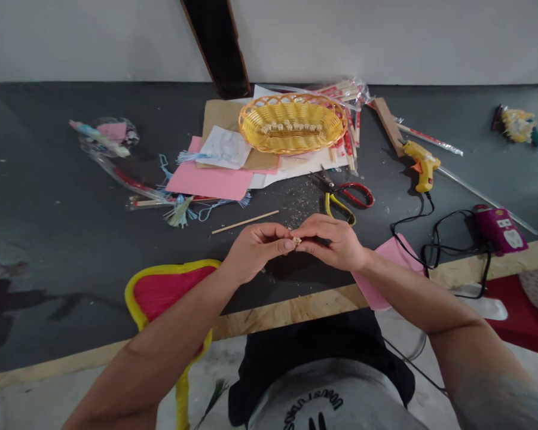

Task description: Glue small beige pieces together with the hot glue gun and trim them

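Between the fingertips of both hands is a small beige, knobbly cluster [297, 241], partly covered by the fingers. My left hand [257, 248] pinches it from the left with thumb and forefinger, and my right hand [336, 242] pinches it from the right. A thin wooden stick [245, 222] lies on the dark table just beyond my left hand. Scissors with red and yellow handles [354, 194] rest beyond my right hand, near pale crumbs [291, 206]. In the yellow woven basket [291, 146] at the back sit several similar beige clusters [288, 125].
A yellow glue gun [424, 167] leans on a wood block [389, 126]; its cord runs to a purple box [502, 230]. Pink paper [210, 184], tassels [179, 213] and packaged sticks [345, 92] surround the basket. A yellow-edged red chair [170, 292] stands at the left front.
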The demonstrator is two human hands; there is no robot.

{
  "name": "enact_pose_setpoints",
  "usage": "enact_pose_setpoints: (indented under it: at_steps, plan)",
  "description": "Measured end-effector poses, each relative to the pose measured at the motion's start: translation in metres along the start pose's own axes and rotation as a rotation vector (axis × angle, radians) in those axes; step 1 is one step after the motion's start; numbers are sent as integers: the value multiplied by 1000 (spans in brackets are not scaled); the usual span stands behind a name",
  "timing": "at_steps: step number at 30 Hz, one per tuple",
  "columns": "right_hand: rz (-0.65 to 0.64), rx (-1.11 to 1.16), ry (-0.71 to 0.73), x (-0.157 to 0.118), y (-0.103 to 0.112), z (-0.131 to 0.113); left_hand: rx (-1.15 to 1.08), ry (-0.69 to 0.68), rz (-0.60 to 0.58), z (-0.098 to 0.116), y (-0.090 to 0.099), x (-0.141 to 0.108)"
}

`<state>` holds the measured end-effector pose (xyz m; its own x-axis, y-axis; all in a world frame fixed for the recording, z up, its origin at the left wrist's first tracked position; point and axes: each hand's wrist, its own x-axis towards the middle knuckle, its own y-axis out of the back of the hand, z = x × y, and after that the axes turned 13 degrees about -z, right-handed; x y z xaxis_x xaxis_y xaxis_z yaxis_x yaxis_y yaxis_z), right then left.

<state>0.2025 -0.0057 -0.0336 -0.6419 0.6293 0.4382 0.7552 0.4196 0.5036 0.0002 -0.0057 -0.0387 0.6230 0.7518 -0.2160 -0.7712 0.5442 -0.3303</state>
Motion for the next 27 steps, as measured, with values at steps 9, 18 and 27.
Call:
enact_pose_setpoints:
  at_steps: [9, 18, 27]
  plan:
    - [41, 88, 21, 1, -5, 2, 24, -27, 26, -2, 0, 0]
    - [52, 75, -43, -1, -5, 4, -66, -18, -3, 4, -3, 0]
    - [28, 89, -45, -1, -1, 4, -7, -36, 31, 3, -1, 0]
